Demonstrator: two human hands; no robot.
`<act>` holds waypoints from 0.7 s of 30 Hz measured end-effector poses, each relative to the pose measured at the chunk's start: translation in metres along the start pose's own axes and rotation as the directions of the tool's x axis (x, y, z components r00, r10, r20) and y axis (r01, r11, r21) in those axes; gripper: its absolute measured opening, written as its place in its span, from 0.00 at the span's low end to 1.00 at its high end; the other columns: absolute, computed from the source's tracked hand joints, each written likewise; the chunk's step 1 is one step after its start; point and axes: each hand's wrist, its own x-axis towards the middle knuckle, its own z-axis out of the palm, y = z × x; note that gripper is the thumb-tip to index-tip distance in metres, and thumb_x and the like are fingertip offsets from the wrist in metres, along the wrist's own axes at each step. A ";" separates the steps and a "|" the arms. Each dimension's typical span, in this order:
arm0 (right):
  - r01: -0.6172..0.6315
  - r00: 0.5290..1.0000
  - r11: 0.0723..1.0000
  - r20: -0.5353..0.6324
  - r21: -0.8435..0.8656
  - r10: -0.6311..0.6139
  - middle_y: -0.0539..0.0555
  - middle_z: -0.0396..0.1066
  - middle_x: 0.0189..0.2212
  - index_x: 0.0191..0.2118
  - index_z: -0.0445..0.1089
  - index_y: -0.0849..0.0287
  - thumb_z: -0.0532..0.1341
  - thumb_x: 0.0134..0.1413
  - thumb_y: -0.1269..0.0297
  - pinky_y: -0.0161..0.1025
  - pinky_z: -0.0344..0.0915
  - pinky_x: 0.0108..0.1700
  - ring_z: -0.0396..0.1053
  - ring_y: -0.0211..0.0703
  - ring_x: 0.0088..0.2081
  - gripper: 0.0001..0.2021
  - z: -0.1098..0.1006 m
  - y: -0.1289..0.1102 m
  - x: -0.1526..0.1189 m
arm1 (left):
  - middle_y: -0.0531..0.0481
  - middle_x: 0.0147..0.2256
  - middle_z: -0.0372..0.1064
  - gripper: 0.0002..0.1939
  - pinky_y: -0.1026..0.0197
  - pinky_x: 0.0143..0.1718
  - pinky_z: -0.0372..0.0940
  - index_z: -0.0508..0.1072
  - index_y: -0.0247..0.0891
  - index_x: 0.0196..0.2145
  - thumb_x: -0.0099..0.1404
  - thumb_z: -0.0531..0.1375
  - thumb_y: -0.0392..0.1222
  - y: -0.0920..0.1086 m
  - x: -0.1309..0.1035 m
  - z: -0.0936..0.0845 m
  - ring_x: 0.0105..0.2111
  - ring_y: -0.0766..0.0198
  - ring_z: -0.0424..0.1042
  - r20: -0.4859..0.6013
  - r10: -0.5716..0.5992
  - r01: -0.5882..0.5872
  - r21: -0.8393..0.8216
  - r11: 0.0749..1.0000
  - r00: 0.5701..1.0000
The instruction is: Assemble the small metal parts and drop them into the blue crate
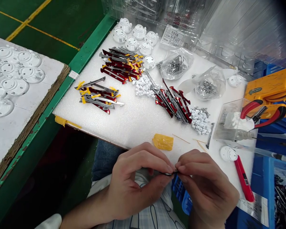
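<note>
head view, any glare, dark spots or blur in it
Head view: glare streaks the clear plastic at upper right; the white foam sheet is bright, slightly washed out; the green floor below it sinks into deep shadow; the top right corner falls to black; the small part between the left hand and right hand is too small to make out.

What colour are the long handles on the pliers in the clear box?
Red and black; head view.
</note>
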 end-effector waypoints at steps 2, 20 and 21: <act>0.003 1.000 1.000 -0.004 -0.005 -0.003 0.54 0.78 0.36 0.47 0.78 0.58 0.67 0.61 0.81 0.40 0.74 0.37 0.75 0.43 0.38 0.13 0.000 -0.001 0.000 | 0.52 0.34 0.81 0.07 0.67 0.31 0.77 0.79 0.41 0.39 0.71 0.68 0.30 0.001 0.000 0.000 0.32 0.65 0.80 0.003 0.013 -0.013 0.010 1.000 1.000; -0.282 0.952 0.952 -0.088 0.118 0.293 0.50 0.79 0.37 0.50 0.78 0.51 0.70 0.67 0.65 0.36 0.75 0.38 0.76 0.41 0.38 0.08 0.004 0.002 -0.005 | 0.50 0.36 0.83 0.05 0.69 0.31 0.78 0.78 0.39 0.40 0.72 0.69 0.32 -0.004 0.000 -0.003 0.32 0.66 0.81 -0.011 0.126 -0.125 0.061 0.990 0.992; -0.336 0.930 0.925 -0.092 0.177 0.355 0.49 0.78 0.36 0.49 0.78 0.50 0.70 0.67 0.61 0.35 0.74 0.36 0.76 0.40 0.36 0.07 0.006 0.003 -0.003 | 0.49 0.37 0.83 0.04 0.69 0.33 0.79 0.78 0.39 0.41 0.73 0.68 0.33 -0.005 -0.001 -0.006 0.33 0.65 0.82 0.007 0.161 -0.161 0.092 0.983 0.987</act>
